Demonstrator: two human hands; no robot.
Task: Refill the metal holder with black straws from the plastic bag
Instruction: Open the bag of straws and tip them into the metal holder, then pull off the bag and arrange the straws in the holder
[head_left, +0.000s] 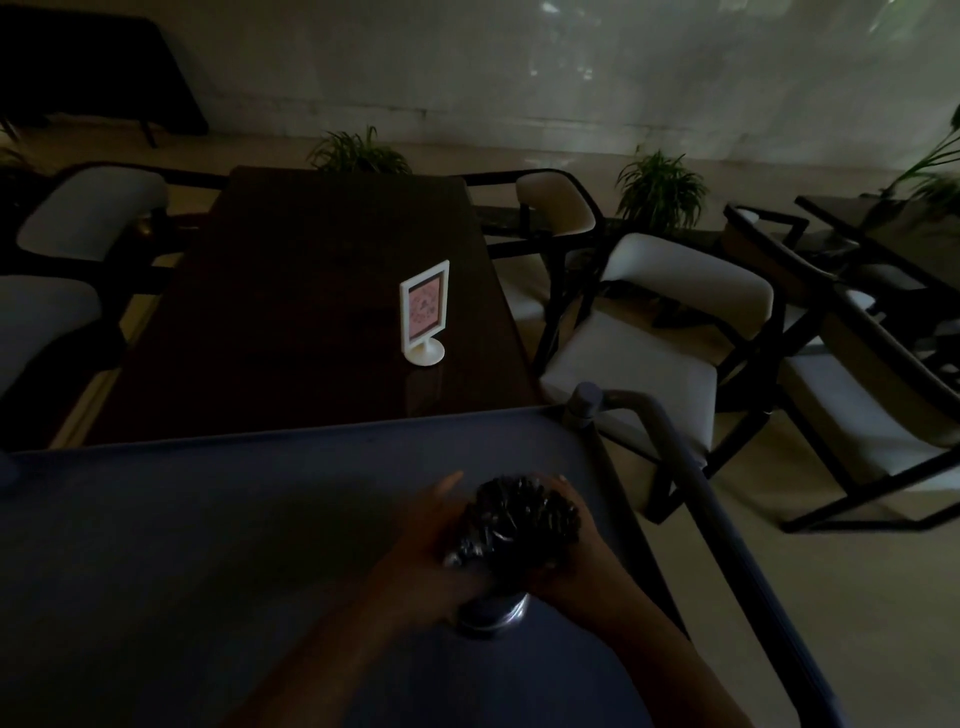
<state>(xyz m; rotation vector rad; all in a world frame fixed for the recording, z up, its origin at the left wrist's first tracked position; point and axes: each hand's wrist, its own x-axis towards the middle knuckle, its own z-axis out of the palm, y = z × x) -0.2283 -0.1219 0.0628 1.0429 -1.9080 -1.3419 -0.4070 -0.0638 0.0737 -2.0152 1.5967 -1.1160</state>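
On the far dark table (291, 312) stands a white sign (425, 312). On the near grey tray (208, 545), the left hand (428, 530) presses straight fingers on the left side of the black straws (524, 512). They stand in the metal holder (491, 613). The right hand (569, 545) curls round their right side. White chairs (639, 364) sit further right.

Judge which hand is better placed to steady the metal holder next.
Left, probably. The right hand curls round the black straws over the metal holder, so it is occupied. The left hand lies flatter against the bundle, just above the holder. Dim and blurred, so tentative.
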